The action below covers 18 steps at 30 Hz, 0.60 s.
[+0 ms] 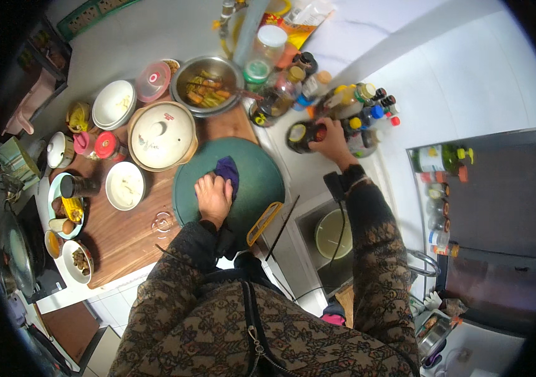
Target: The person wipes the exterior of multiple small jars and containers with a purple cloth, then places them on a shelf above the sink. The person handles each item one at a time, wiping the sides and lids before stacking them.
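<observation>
My left hand presses a dark purple cloth onto a round green board on the wooden counter. Off to the right, my right hand has its fingers around a dark bottle among the cluster of sauce bottles. Beside the board's lower right edge lies a yellow-framed tool, whose kind I cannot tell, and near it a thin dark stick. A lidded ceramic pot stands against the upper left of the board.
White bowls, a metal bowl of cooked vegetables and a plate with corn stand on the left. A sink holding a pale basin lies at lower right. Several bottles and jars crowd the back. Liquid shows on the wood.
</observation>
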{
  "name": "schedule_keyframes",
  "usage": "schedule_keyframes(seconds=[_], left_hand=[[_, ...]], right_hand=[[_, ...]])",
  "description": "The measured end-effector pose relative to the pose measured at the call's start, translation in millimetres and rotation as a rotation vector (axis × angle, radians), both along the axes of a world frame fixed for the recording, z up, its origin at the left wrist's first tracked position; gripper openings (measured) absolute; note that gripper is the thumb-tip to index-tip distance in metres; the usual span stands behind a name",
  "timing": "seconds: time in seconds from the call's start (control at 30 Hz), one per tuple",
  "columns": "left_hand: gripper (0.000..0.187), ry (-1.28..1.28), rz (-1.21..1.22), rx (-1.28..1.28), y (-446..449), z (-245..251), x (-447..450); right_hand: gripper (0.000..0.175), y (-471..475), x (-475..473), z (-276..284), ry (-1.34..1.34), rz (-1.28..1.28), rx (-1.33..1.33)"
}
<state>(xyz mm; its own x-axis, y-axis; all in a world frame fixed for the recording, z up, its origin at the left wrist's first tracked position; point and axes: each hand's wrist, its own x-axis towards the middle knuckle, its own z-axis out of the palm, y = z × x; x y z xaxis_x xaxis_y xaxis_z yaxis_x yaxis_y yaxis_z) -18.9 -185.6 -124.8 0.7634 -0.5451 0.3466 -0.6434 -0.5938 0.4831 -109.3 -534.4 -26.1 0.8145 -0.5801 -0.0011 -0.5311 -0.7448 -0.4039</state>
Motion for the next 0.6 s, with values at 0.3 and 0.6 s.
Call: schedule_keyframes(seconds=[0.3, 0.6], left_hand=[[0.022, -0.029, -0.011, -0.006, 0, -10, 1], [0.023, -0.131, -0.025, 0.032, 1, -19, 3]], right_hand=[[0.062, 75, -113, 107, -0.202, 0.108, -0.018], [0.062, 152, -260, 218, -0.145, -0.125, -0.351]])
